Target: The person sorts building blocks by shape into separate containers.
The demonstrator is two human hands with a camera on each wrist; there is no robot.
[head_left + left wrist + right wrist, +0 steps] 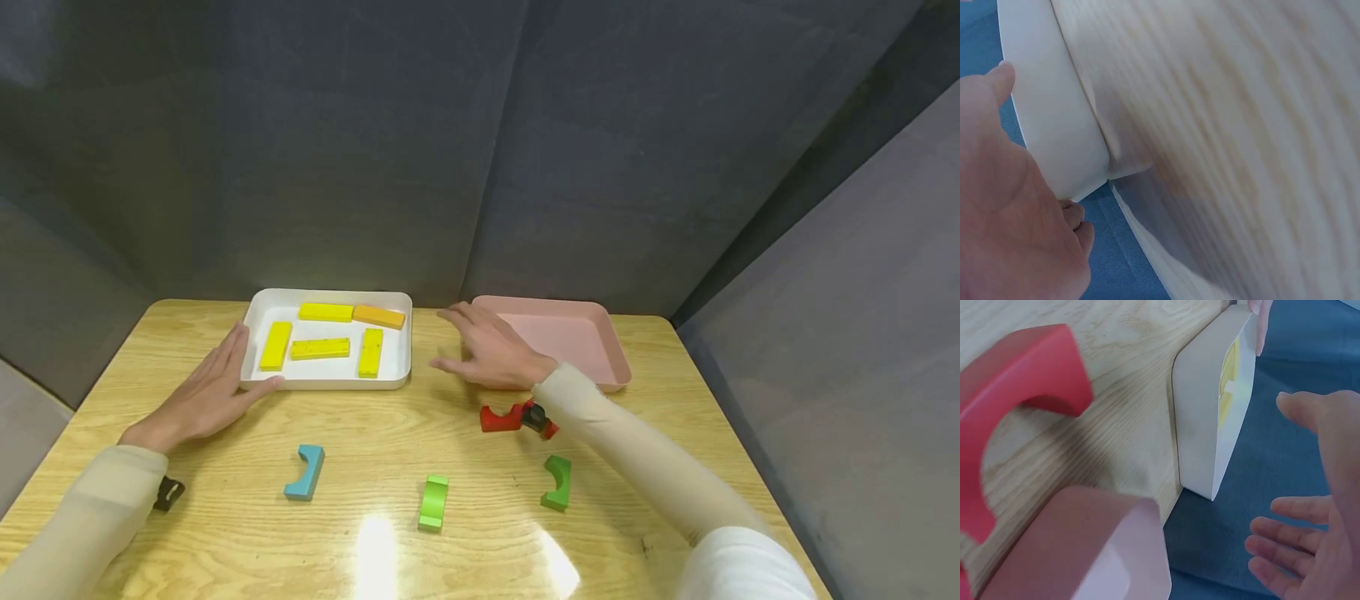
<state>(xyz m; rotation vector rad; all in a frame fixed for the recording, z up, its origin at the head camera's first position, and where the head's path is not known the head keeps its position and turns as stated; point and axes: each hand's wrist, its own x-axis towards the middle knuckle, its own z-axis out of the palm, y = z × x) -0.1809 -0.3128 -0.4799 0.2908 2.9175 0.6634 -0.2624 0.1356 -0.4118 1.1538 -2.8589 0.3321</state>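
My left hand (206, 392) lies along the left side of the white tray (330, 385), fingers straight, thumb at its front corner. In the left wrist view the thumb and fingers are at the wall of the tray (1054, 106). Several yellow blocks (320, 348) and one orange block (378, 317) lie flat inside it. My right hand (498, 350) hovers over the left side of the pink tray (615, 358), fingers spread toward the white tray and holding nothing. The right wrist view shows its palm (1341, 519) bare.
Below the right wrist lies a red arch block (498, 419), with more red partly hidden by the wrist camera (534, 416). Nearer the front are a blue arch block (306, 473), a light green one (433, 502) and a green one (558, 483). A dark curtain (337, 150) hangs behind the table.
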